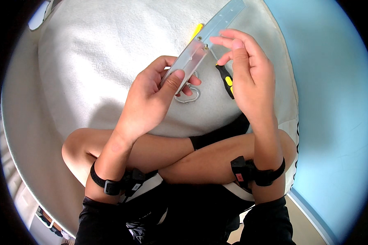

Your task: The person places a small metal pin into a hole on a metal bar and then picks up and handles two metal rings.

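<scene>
My left hand (153,92) grips the lower end of a long, flat, translucent plastic strip (221,24), thumb on top and fingers underneath. The strip slants up to the right, raised over the white bedding. Two small brass-coloured screws (206,47) sit near its middle. Close to its right edge, my right hand (251,67) is open with fingers apart, and I see nothing held in it. Below that hand lies a black-and-yellow screwdriver (224,79), its thin shaft pointing up toward the strip. A silver metal loop (189,99) shows partly beneath my left fingers.
White fleecy bedding (94,61) spreads under everything. A yellow piece (197,29) shows behind the strip, its rest hidden. My crossed legs (180,157) are at the near side. A light blue wall (331,102) rises on the right. Black straps with small boxes (265,173) circle both forearms.
</scene>
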Demonstrator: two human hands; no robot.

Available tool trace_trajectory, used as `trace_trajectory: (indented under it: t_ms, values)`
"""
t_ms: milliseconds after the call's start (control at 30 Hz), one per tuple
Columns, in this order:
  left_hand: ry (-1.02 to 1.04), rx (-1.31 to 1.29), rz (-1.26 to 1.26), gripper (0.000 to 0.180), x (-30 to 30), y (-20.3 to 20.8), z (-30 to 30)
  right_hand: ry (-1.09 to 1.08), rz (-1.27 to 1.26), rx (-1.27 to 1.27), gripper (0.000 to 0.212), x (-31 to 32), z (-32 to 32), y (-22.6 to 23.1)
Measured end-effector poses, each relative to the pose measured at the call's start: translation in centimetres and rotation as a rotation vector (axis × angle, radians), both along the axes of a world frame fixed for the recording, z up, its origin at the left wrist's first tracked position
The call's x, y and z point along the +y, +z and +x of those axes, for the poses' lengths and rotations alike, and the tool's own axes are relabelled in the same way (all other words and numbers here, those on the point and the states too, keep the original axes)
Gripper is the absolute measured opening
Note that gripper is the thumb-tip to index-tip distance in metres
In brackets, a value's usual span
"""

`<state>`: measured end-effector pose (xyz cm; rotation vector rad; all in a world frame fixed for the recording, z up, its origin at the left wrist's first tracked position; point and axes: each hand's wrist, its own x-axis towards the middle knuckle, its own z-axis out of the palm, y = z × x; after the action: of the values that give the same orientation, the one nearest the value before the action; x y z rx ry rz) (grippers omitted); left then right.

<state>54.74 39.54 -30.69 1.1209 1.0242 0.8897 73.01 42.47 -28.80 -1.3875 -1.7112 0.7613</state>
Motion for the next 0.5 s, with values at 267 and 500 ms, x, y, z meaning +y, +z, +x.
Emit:
trace_trajectory:
  t_ms: [267,500]
  values:
    - [-0.002,-0.013,-0.007,0.026,0.01,0.05,-0.08,-0.013,0.012,-0.044,0.024,-0.07,0.02,-0.1]
    - [0.002,-0.031,-0.023,0.026,0.04,0.05,-0.08,0.0,-0.01,-0.045,0.023,-0.25,0.04,-0.16]
